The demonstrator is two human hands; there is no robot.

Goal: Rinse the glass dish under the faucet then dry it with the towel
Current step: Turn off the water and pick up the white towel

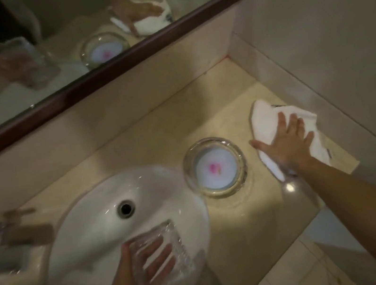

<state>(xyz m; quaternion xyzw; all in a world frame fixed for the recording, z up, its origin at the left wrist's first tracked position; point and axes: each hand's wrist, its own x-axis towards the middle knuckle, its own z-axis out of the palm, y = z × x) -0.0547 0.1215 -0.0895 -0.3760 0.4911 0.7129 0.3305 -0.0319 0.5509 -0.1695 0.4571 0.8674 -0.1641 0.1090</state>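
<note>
A clear cut-glass dish (168,252) is held tilted over the white round sink (91,223). My left hand (139,272) holds it from below, fingers showing through the glass and thumb at its left edge. On the counter at the right lies a crumpled white towel (264,117). My right hand (284,143) rests flat on the towel with its fingers spread. The faucet at the left edge is blurred, and I see no water stream.
A round glass bowl (214,166) with white contents and a pink spot stands on the beige counter (243,210) between sink and towel. Blurred shiny items (2,245) sit at the left. A dark-framed mirror (93,28) runs along the back; a wall closes the right corner.
</note>
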